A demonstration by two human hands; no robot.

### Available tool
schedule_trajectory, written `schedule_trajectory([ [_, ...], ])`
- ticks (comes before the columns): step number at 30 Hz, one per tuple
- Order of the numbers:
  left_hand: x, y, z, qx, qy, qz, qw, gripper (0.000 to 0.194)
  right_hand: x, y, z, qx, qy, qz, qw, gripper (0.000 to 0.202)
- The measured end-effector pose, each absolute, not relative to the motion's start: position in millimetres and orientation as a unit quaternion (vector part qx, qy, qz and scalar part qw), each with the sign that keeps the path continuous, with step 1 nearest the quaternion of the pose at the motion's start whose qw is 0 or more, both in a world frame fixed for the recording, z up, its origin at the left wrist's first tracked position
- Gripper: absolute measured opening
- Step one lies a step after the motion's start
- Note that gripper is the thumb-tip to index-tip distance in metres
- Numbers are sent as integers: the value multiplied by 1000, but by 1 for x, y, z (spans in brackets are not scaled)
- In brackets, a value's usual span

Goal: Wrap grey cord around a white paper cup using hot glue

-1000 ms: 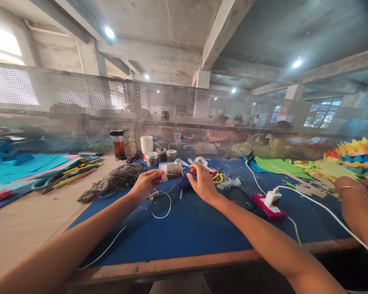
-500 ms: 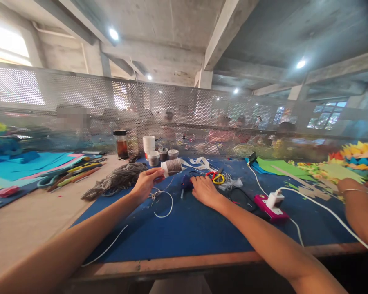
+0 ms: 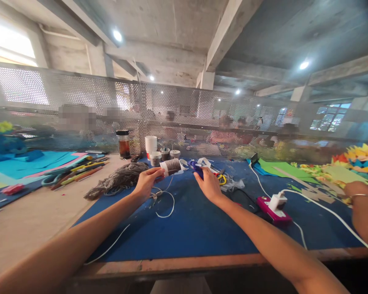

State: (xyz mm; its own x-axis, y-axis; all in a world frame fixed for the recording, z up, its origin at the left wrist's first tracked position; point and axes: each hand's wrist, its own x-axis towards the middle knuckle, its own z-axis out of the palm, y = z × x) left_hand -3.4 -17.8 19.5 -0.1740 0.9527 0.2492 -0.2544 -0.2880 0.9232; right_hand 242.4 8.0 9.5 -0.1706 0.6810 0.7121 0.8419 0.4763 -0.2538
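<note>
My left hand (image 3: 147, 182) pinches the near end of a white cup wound with grey-brown yarn (image 3: 171, 166), held sideways above the blue mat (image 3: 184, 232). To its right, my right hand (image 3: 207, 181) is closed on a dark blue tool (image 3: 195, 166), whose tip points at the cup's far end with a small gap between. What kind of tool it is cannot be made out clearly. A tangle of grey yarn (image 3: 116, 179) lies left of my left hand. Scissors with yellow and red handles (image 3: 222, 179) lie just beyond my right hand.
White cord (image 3: 165, 215) curls on the mat. Cups (image 3: 151, 145) and a dark-lidded jar (image 3: 123, 145) stand at the back. A magenta power strip (image 3: 274, 210) with a charger and cables is at right. Another person's forearm (image 3: 366, 208) reaches in from the right edge.
My right hand has lifted the dark blue tool off the mat and raised it beside the cup. My left hand still holds the cup. The view has shifted slightly.
</note>
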Motion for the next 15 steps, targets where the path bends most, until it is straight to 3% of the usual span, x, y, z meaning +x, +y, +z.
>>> schedule_trajectory([
  [5, -1, -20, 18, 469, 390, 648, 456, 33, 235, -1, 17, -439, -749, -5, 497, 34],
  [15, -2, -16, 11, 497, 384, 634, 451, 37, 222, -24, 20, -386, -756, 86, 522, 32],
])
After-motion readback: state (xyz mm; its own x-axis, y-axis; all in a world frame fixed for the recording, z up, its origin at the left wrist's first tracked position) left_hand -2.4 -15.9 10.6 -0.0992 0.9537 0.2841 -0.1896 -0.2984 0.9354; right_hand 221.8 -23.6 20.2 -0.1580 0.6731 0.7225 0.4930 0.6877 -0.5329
